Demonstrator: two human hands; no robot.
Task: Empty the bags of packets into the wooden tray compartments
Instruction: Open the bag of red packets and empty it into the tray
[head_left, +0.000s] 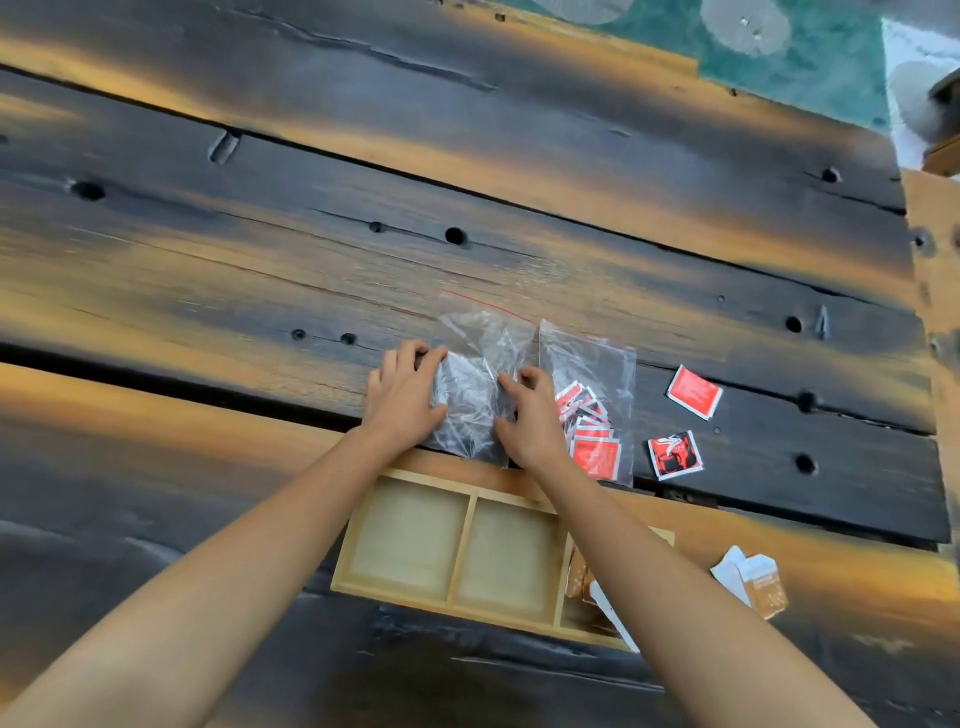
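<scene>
A clear plastic bag of dark packets (470, 400) lies on the table just beyond the wooden tray (470, 551). My left hand (402, 392) grips its left side and my right hand (530, 415) grips its right side. A second clear bag with red packets (592, 410) lies right beside it, to the right. The tray's left and middle compartments show bare wood. Its right compartment holds brown packets (582, 577), partly hidden by my right forearm.
Two loose red packets (693, 392) (675, 454) lie on the dark plank table (260, 260) right of the bags. A brown and white packet (756, 579) lies right of the tray. The table's right edge is near, with green floor beyond.
</scene>
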